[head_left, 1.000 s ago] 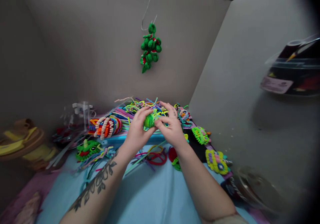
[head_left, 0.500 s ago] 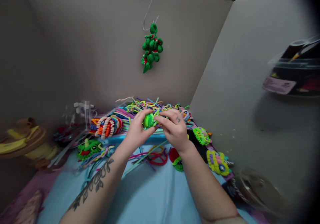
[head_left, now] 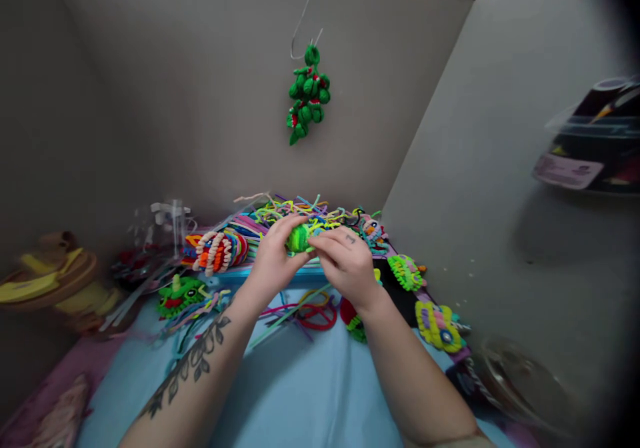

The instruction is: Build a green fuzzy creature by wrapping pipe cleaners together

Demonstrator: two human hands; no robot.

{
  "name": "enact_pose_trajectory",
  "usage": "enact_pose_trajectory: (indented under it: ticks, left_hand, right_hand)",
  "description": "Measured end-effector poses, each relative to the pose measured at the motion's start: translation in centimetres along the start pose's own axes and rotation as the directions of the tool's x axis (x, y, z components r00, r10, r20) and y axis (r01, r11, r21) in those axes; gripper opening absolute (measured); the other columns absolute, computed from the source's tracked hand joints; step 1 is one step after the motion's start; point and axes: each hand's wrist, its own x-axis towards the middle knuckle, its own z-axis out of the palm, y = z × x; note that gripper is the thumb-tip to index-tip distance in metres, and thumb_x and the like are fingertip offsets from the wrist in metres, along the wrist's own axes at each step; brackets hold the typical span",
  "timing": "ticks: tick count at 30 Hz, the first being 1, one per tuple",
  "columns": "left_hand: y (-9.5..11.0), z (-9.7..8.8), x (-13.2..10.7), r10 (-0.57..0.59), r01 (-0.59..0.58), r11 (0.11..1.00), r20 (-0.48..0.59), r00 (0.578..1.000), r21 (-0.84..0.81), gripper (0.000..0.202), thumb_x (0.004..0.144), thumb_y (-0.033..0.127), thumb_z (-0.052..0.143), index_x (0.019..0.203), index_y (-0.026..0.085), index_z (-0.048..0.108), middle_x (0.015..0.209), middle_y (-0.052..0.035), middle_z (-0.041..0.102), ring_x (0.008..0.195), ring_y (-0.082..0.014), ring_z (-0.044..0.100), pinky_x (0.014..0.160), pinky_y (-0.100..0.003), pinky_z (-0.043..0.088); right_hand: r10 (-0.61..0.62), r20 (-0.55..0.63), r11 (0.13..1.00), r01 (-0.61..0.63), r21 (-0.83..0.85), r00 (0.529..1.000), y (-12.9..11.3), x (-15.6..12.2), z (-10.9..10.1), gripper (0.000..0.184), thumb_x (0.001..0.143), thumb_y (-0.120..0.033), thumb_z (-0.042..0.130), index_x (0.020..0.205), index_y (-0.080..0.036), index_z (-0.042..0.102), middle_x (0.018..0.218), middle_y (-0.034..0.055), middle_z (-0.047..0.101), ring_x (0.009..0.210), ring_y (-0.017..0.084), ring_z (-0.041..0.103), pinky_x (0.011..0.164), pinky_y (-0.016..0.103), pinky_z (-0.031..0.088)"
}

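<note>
A small bright green pipe-cleaner ball (head_left: 298, 238) is held up between both hands, above the blue table cover (head_left: 290, 388). My left hand (head_left: 274, 256) curls round its left side. My right hand (head_left: 345, 261) pinches its right side and a thin green strand with thumb and fingers. Behind the hands lies a heap of loose coloured pipe cleaners (head_left: 300, 211).
Finished pipe-cleaner figures lie around: an orange and white one (head_left: 216, 251), a green one (head_left: 181, 295), a red loop (head_left: 316, 315), yellow-green ones (head_left: 439, 326) on the right. A green ornament (head_left: 307, 95) hangs on the grey partition. A clear container (head_left: 163, 225) stands left.
My right hand has turned over and moved slightly left across the green ball, knuckles now up. The left hand keeps its hold. The view has shifted a little.
</note>
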Motion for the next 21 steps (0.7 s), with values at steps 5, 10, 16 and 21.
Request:
enact_pose_trajectory:
  ticks: [5,10,16,21]
  left_hand:
    - [-0.16,0.01,0.07,0.007,-0.007,1.000,-0.006,1.000,-0.006,0.050,0.073,0.026,0.072,0.120,0.022,0.057,0.128,-0.0100,0.058,0.125,-0.0250,0.050,0.106,-0.043,0.039]
    - [0.03,-0.20,0.23,-0.179,0.180,0.974,0.020,0.984,-0.136,0.057,0.067,0.030,0.076,0.120,0.021,0.057,0.122,-0.0096,0.062,0.114,-0.0270,0.057,0.098,-0.044,0.044]
    - [0.19,-0.47,0.38,-0.289,0.330,0.886,0.170,0.942,-0.326,0.063,0.065,0.026,0.076,0.124,0.019,0.054,0.121,-0.0102,0.062,0.104,-0.0260,0.061,0.089,-0.041,0.049]
    - [-0.14,-0.30,0.24,-0.297,0.358,0.863,0.216,0.930,-0.357,0.064,0.064,0.025,0.076,0.124,0.020,0.054,0.115,-0.0086,0.064,0.095,-0.0240,0.063,0.083,-0.039,0.051]
  right_hand:
    - [0.213,0.060,0.973,-0.217,0.081,0.975,-0.01,0.39,-0.01,0.025,0.084,-0.009,0.050,0.093,-0.023,0.068,0.085,0.0037,0.072,0.081,0.019,0.064,0.076,0.035,0.051]
    - [0.292,0.125,0.940,-0.308,0.147,0.948,-0.29,0.36,-0.19,0.037,0.078,-0.008,0.051,0.113,-0.022,0.055,0.097,0.0064,0.064,0.090,0.020,0.062,0.080,0.035,0.051]
    - [0.245,0.147,0.960,-0.261,0.104,0.958,-0.70,0.41,-0.07,0.041,0.072,-0.003,0.049,0.109,-0.021,0.051,0.097,0.0065,0.059,0.094,0.022,0.056,0.084,0.038,0.048]
    - [0.302,0.132,0.938,-0.319,0.134,0.944,-0.91,0.45,0.15,0.041,0.069,-0.002,0.048,0.105,-0.022,0.052,0.093,0.0050,0.056,0.091,0.021,0.055,0.082,0.036,0.048]
